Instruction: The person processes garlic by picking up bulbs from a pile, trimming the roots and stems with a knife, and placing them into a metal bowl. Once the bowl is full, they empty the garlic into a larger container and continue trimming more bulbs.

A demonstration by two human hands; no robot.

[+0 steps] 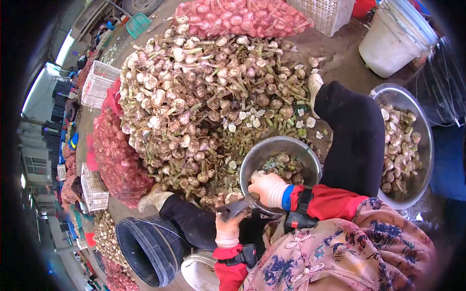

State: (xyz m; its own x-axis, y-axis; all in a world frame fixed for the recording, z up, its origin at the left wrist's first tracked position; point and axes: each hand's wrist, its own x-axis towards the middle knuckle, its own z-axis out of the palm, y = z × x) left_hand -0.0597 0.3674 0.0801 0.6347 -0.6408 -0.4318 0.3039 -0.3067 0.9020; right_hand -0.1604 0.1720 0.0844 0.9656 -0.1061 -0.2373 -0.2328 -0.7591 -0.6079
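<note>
My left hand (228,227), in a light glove, is closed near the lower rim of the metal bowl, on a garlic bulb (233,197). Dark metal cutters (234,208) lie across its fingers, with their other end at the palm of my right hand (270,189). That hand is closed on them over the bowl's left side, its fingertips partly hidden. Inside the steel bowl (316,162) are trimmed garlic bulbs (290,169). A large heap of garlic with stems (179,102) rises beyond, with cut stems and pieces beside the bowl.
A second steel bowl (427,140) of garlic stands at the right, below a white bucket (393,43). Red mesh sacks (119,150) (238,18) border the heap. White crates (99,82) are at the left. A black bucket (145,250) lies beside my left leg.
</note>
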